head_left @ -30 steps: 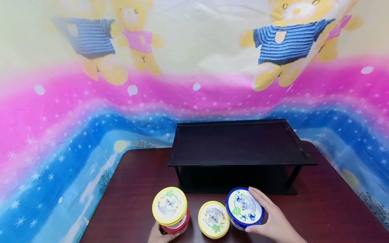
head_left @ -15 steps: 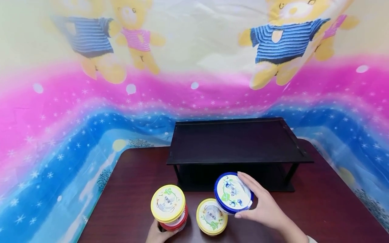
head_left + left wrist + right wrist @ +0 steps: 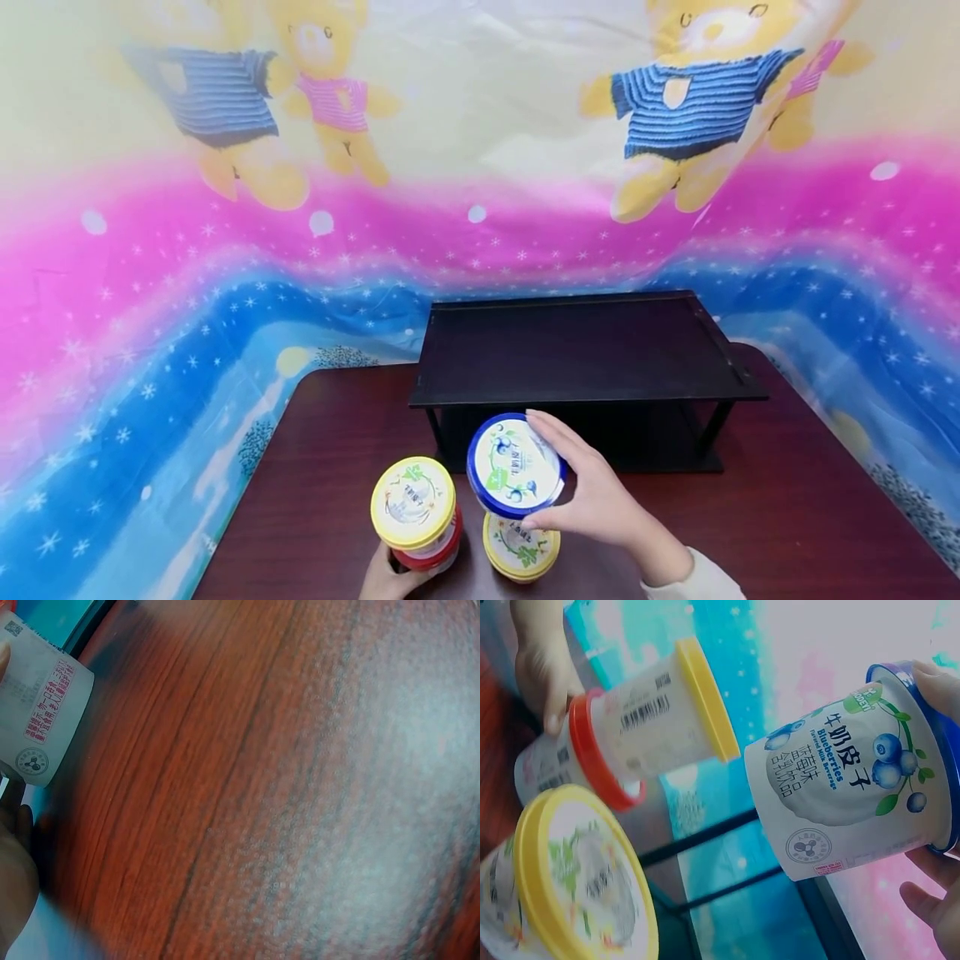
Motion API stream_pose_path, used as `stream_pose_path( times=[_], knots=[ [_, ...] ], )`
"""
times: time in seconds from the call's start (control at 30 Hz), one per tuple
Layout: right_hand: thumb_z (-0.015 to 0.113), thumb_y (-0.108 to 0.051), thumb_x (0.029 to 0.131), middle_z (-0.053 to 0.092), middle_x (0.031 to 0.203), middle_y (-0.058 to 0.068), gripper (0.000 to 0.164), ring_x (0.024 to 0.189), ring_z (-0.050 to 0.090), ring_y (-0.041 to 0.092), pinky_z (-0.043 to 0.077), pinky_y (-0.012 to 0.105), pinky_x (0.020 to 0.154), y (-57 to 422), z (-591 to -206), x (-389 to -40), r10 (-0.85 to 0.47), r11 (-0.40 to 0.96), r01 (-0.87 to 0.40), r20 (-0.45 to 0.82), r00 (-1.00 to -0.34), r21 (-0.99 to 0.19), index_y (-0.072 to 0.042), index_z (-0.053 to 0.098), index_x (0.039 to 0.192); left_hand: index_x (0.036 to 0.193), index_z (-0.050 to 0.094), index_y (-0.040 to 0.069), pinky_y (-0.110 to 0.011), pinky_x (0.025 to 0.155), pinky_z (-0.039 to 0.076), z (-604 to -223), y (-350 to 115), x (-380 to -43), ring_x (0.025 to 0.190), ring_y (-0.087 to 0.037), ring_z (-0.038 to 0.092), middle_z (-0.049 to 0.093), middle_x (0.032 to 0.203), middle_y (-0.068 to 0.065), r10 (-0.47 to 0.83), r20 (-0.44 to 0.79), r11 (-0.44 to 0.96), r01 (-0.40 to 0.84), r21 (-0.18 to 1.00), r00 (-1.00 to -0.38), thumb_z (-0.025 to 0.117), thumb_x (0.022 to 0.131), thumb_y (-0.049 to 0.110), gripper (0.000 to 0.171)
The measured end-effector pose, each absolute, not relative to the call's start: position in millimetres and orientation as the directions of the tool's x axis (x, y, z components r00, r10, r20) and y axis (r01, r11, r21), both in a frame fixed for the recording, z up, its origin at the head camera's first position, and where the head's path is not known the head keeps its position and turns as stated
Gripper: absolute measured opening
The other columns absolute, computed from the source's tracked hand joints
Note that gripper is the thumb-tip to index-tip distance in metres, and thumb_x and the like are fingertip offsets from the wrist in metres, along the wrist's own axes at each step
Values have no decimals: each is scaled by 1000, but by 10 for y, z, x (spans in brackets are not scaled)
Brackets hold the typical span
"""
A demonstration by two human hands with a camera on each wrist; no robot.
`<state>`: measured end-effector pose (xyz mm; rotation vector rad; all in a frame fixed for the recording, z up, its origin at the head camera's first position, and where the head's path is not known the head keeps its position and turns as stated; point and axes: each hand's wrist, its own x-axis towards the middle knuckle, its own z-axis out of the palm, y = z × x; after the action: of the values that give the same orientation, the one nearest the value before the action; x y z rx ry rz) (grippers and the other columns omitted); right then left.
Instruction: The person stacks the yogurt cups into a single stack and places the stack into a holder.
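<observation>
My right hand (image 3: 600, 500) grips a blue-lidded blueberry milk tub (image 3: 516, 467) by its lid end, raised off the table. In the head view it overlaps the far part of a yellow-lidded tub (image 3: 521, 554) standing on the table; the right wrist view shows the two apart. To the left, my left hand (image 3: 390, 579) holds a red-lidded tub (image 3: 447, 557) low at its side. Another yellow-lidded tub (image 3: 413, 505) is stacked on that red lid. Only part of a white tub wall (image 3: 45, 697) and the left hand (image 3: 15, 877) show in the left wrist view.
Behind the tubs stands a black two-level rack (image 3: 585, 350) on the dark red wooden table (image 3: 337, 450). A cloth printed with bears (image 3: 480, 250) hangs behind and around the table.
My right hand has lifted the blue-lidded tub from beside the lone yellow-lidded tub and carried it left, toward the stack. The left hand and its two stacked tubs stay about where they were.
</observation>
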<state>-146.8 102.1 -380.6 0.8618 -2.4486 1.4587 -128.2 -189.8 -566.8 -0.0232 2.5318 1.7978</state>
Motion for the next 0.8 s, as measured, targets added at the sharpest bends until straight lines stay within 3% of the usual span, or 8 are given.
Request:
stream_pose_path(
  times=[0.27,0.6,0.8],
  knots=[
    [80,-32,57,27,137,-3,93,119,32,18,39,31,86,768,-3759,-1523,-466,232,-561,415,-781,-795,-18,31,134,119,39,2,-41,86,33,-5633,-1890,-1287,103,-26,44,50,110,-12,-9,-93,328,-90,940,-996,78,59,22,75],
    [79,-32,58,22,138,-9,94,123,25,14,32,44,91,529,-3693,-1608,-534,213,-558,382,-754,-802,-27,26,135,115,43,4,-26,83,36,-5690,-1897,-1270,97,-17,48,53,106,-8,-18,-38,325,-42,945,-999,78,60,17,66],
    [77,-36,60,22,139,-8,91,123,26,14,32,41,92,396,-3718,-1658,-564,202,-560,372,-737,-803,-20,27,135,117,42,5,-36,85,34,-5662,-1878,-1271,100,-21,46,52,109,-9,-22,-97,292,-99,951,-995,78,60,22,70]
  ],
)
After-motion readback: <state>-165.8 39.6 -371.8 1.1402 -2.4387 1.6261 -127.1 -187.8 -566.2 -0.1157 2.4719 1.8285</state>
